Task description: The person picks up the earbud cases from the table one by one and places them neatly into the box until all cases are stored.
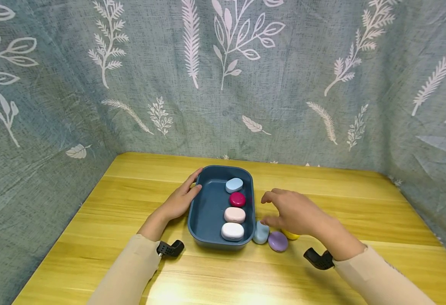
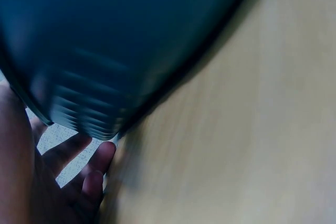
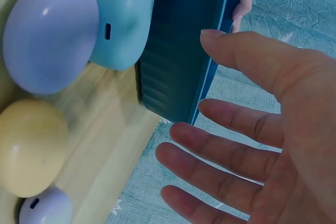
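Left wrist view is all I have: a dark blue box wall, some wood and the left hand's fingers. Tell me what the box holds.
Observer: Four rounded cases lie along the right side of the box, far to near: pale blue, crimson, pink and white.
Operator: Now place the right hand for me.
Observer: The right hand is to the right of the box, fingers spread, holding nothing.
Operator: List whatever lies loose on that side.
Observer: The right wrist view shows four more cases on the table: light blue, purple, yellow and small lilac.
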Motion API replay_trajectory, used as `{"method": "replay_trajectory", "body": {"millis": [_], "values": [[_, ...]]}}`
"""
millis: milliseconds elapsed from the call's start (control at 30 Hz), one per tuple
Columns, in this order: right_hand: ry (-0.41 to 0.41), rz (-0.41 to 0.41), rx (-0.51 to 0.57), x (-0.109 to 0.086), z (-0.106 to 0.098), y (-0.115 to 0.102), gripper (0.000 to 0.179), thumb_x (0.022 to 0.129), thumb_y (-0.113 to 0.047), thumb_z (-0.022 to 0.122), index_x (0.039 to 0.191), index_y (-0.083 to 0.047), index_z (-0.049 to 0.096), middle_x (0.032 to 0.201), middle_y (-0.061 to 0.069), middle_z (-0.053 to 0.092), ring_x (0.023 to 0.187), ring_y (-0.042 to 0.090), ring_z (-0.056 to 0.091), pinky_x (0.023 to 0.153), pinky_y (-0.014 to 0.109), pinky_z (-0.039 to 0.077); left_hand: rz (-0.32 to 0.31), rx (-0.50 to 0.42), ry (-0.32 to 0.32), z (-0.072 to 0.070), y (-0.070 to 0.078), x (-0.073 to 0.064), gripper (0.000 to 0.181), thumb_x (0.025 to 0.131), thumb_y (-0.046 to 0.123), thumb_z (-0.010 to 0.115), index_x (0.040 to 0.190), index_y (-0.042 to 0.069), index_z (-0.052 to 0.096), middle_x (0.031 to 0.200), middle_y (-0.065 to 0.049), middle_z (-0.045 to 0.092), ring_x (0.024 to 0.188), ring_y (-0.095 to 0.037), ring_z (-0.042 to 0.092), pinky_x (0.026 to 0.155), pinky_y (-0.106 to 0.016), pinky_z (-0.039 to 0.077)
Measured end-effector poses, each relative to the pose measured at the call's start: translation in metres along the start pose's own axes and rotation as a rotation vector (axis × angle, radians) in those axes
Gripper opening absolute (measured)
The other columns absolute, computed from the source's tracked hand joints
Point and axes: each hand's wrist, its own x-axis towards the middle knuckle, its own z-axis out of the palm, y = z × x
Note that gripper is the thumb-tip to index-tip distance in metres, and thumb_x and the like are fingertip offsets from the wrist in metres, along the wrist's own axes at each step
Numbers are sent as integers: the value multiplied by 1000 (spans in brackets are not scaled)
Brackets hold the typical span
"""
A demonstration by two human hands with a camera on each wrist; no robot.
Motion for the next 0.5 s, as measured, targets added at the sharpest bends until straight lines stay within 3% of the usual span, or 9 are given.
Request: {"method": "replay_trajectory", "body": {"millis": [500], "values": [[-46, -42, 3, -4, 11, -5, 50, 79, -48, 76, 117, -17, 67, 113, -2, 64, 72, 1, 56, 75, 32, 52, 8, 12, 4, 0, -1, 0, 49, 105, 42, 36, 145, 59, 14, 161, 13, 15, 148, -28, 23, 117, -57, 23]]}}
